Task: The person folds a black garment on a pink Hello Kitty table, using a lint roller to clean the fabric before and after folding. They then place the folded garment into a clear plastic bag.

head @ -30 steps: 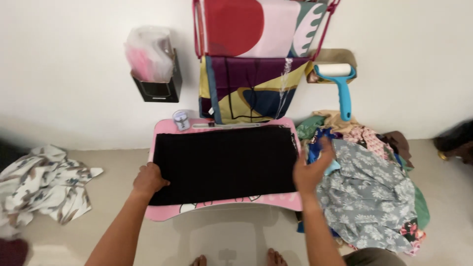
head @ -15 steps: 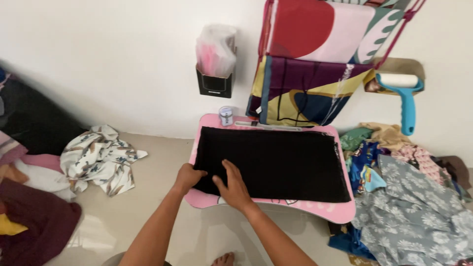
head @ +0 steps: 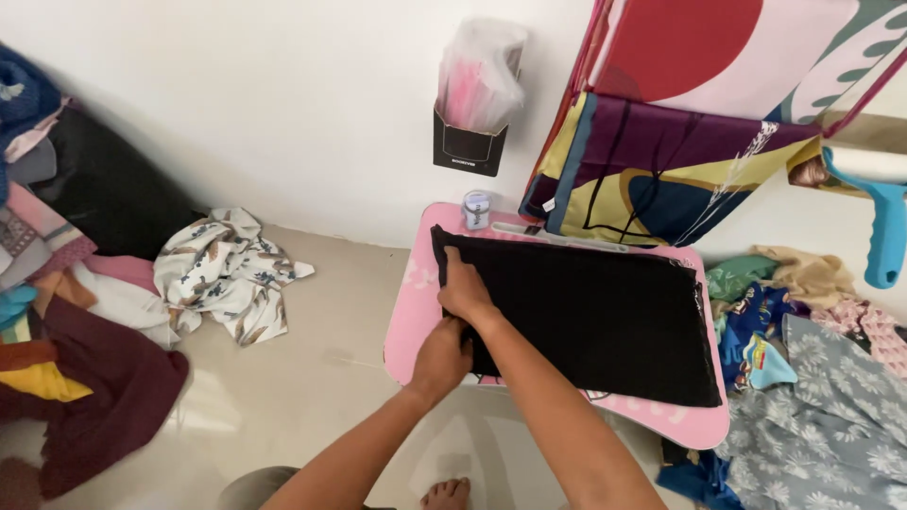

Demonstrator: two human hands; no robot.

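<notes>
A black cloth (head: 605, 316) lies folded flat on a low pink table (head: 416, 302). Both of my hands are at the cloth's left edge. My left hand (head: 440, 359) is closed on the near left corner, at the table's front rim. Just beyond it, my right hand (head: 465, 289) lies on the left edge with its fingers curled onto the fabric. My forearms come in from the bottom of the view and cross the table's front edge.
A small jar (head: 477, 208) stands at the table's back left. On the wall hang a black holder with a plastic bag (head: 470, 142), colourful fabric on a pink rack (head: 680, 142) and a blue lint roller (head: 883, 222). Clothes piles lie left (head: 66, 312) and right (head: 812, 397).
My right hand crossed from the cloth's right edge to its left edge, joining the left hand. The view swung left, showing the clothes pile on the left.
</notes>
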